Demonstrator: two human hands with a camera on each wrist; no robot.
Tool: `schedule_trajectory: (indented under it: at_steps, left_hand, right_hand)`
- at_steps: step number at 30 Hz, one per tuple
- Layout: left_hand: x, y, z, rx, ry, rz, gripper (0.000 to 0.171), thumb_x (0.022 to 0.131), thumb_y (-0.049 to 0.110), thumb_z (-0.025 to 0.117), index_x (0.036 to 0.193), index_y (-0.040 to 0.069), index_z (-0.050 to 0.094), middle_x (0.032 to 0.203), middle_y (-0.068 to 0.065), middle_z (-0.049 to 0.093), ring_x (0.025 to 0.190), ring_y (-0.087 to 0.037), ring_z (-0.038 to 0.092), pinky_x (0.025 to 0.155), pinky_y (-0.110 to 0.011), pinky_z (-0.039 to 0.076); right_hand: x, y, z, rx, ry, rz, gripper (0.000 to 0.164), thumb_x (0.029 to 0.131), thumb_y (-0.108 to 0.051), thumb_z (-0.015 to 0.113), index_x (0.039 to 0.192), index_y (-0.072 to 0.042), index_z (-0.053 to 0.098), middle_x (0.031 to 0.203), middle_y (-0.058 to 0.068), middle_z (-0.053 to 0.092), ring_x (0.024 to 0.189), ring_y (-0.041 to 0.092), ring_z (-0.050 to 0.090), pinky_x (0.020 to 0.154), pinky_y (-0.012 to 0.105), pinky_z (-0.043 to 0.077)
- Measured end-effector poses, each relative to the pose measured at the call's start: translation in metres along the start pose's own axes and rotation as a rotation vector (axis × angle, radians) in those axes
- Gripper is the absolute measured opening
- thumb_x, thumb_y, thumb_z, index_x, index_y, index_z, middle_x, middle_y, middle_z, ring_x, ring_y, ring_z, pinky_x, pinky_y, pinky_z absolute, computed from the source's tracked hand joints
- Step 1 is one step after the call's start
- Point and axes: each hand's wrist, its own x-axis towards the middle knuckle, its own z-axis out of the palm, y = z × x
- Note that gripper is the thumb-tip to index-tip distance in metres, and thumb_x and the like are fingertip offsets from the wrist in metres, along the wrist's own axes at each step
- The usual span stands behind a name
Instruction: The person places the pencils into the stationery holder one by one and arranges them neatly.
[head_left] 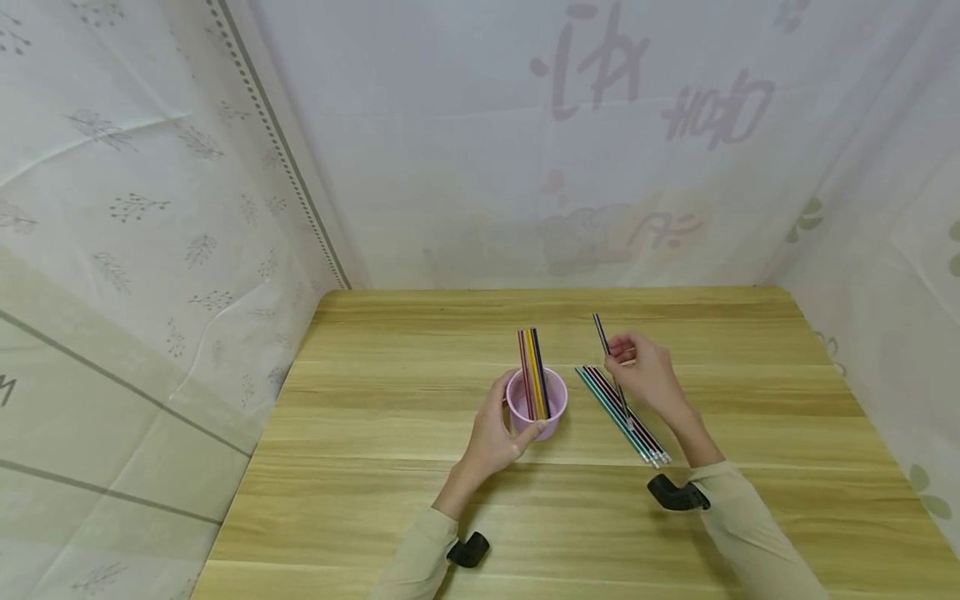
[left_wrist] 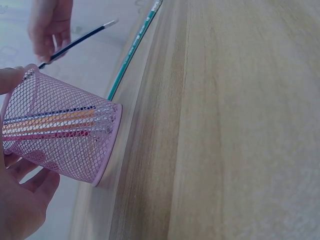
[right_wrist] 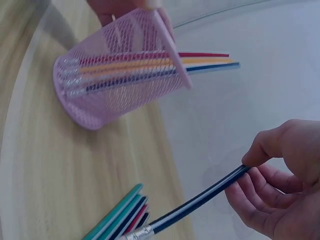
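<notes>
My left hand (head_left: 497,433) grips a pink mesh pen cup (head_left: 553,392), thumb on the near rim and fingers around its far left side. Inside the cup, several pencils (right_wrist: 150,65) in red, yellow and dark blue lean together, their ends sticking out above the rim. To the right, my right hand (head_left: 643,367) pinches a dark blue striped pencil (right_wrist: 200,197) between thumb and fingers, its silver end pointing down. Below that hand a bunch of green, red and dark pencils (head_left: 611,410) lies slanted on the table, silver ends toward me.
The wooden table (head_left: 360,467) carries the cup and the loose pencils. A pale printed cloth (head_left: 465,150) hangs behind the table, with more cloth at both sides. Each sleeve has a black wrist mount (head_left: 678,493).
</notes>
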Motion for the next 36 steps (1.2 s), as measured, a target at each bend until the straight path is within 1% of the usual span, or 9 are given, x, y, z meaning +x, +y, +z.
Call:
schedule_trajectory:
  at_steps: [5, 10, 14, 16, 22, 26, 29, 33, 36]
  left_hand:
    - [0.0, 0.0, 0.001, -0.003, 0.005, 0.001, 0.088, 0.08, 0.019, 0.084, 0.152, 0.006, 0.036, 0.144, -0.013, 0.053, 0.129, -0.029, 0.056, 0.11, -0.046, 0.051]
    - [0.001, 0.005, 0.0, -0.037, 0.023, 0.008, 0.087, 0.08, 0.015, 0.084, 0.152, 0.004, 0.037, 0.143, -0.017, 0.054, 0.128, -0.035, 0.057, 0.108, -0.053, 0.051]
    - [0.001, 0.004, 0.0, -0.034, 0.023, 0.01, 0.087, 0.079, 0.015, 0.084, 0.152, 0.004, 0.037, 0.143, -0.016, 0.053, 0.128, -0.034, 0.057, 0.108, -0.05, 0.052]
    - [0.001, -0.002, 0.001, -0.005, 0.02, 0.023, 0.087, 0.081, 0.019, 0.084, 0.152, 0.006, 0.036, 0.144, -0.014, 0.053, 0.127, -0.031, 0.057, 0.107, -0.046, 0.053]
    - [0.002, -0.001, 0.002, -0.003, 0.017, 0.018, 0.086, 0.081, 0.019, 0.083, 0.152, 0.005, 0.036, 0.144, -0.014, 0.053, 0.128, -0.031, 0.057, 0.107, -0.046, 0.053]
    - [0.002, 0.0, 0.001, -0.013, 0.008, -0.009, 0.088, 0.08, 0.018, 0.084, 0.152, 0.006, 0.036, 0.144, -0.012, 0.052, 0.129, -0.029, 0.056, 0.109, -0.045, 0.052]
    - [0.002, 0.0, 0.001, -0.017, 0.005, -0.019, 0.088, 0.079, 0.018, 0.084, 0.152, 0.007, 0.036, 0.144, -0.011, 0.052, 0.129, -0.028, 0.056, 0.11, -0.044, 0.051]
    - [0.002, -0.001, 0.001, -0.014, 0.006, -0.005, 0.088, 0.08, 0.017, 0.084, 0.152, 0.006, 0.035, 0.144, -0.012, 0.052, 0.128, -0.028, 0.057, 0.109, -0.043, 0.052]
    - [0.002, -0.002, 0.002, -0.026, 0.009, 0.016, 0.087, 0.08, 0.015, 0.083, 0.152, 0.004, 0.035, 0.143, -0.015, 0.053, 0.125, -0.031, 0.059, 0.107, -0.044, 0.053]
  right_hand:
    - [0.002, -0.012, 0.0, 0.033, 0.027, -0.037, 0.024, 0.091, -0.004, 0.063, 0.112, 0.006, 0.063, 0.102, 0.021, 0.069, 0.092, 0.031, 0.068, 0.07, 0.009, 0.053]
    - [0.004, -0.028, -0.002, 0.09, 0.059, -0.085, 0.024, 0.091, -0.003, 0.064, 0.113, 0.006, 0.063, 0.102, 0.021, 0.068, 0.091, 0.028, 0.067, 0.07, 0.008, 0.054]
    - [0.007, -0.041, -0.001, 0.154, 0.089, -0.092, 0.024, 0.091, -0.003, 0.065, 0.113, 0.006, 0.063, 0.103, 0.02, 0.069, 0.089, 0.016, 0.065, 0.072, 0.008, 0.055]
    - [0.007, -0.049, -0.001, 0.187, 0.107, -0.092, 0.024, 0.091, -0.003, 0.066, 0.113, 0.006, 0.064, 0.104, 0.021, 0.069, 0.088, 0.012, 0.065, 0.074, 0.008, 0.056]
    - [0.007, -0.071, 0.004, 0.304, 0.15, -0.088, 0.025, 0.09, 0.0, 0.067, 0.113, 0.008, 0.063, 0.106, 0.023, 0.068, 0.09, 0.012, 0.065, 0.077, 0.009, 0.057]
    - [0.009, -0.081, 0.01, 0.378, 0.173, -0.103, 0.024, 0.089, 0.004, 0.067, 0.112, 0.01, 0.062, 0.106, 0.024, 0.067, 0.088, 0.005, 0.063, 0.077, 0.01, 0.058]
    - [0.012, -0.085, 0.017, 0.425, 0.187, -0.137, 0.024, 0.088, 0.006, 0.066, 0.111, 0.011, 0.062, 0.106, 0.025, 0.066, 0.087, 0.005, 0.064, 0.076, 0.012, 0.059]
    - [0.014, -0.087, 0.028, 0.465, 0.19, -0.167, 0.024, 0.088, 0.005, 0.066, 0.11, 0.011, 0.062, 0.104, 0.025, 0.066, 0.088, 0.012, 0.065, 0.074, 0.013, 0.059]
    - [0.015, -0.087, 0.036, 0.484, 0.173, -0.175, 0.023, 0.088, 0.007, 0.065, 0.11, 0.012, 0.061, 0.104, 0.026, 0.066, 0.088, 0.01, 0.065, 0.075, 0.014, 0.06]
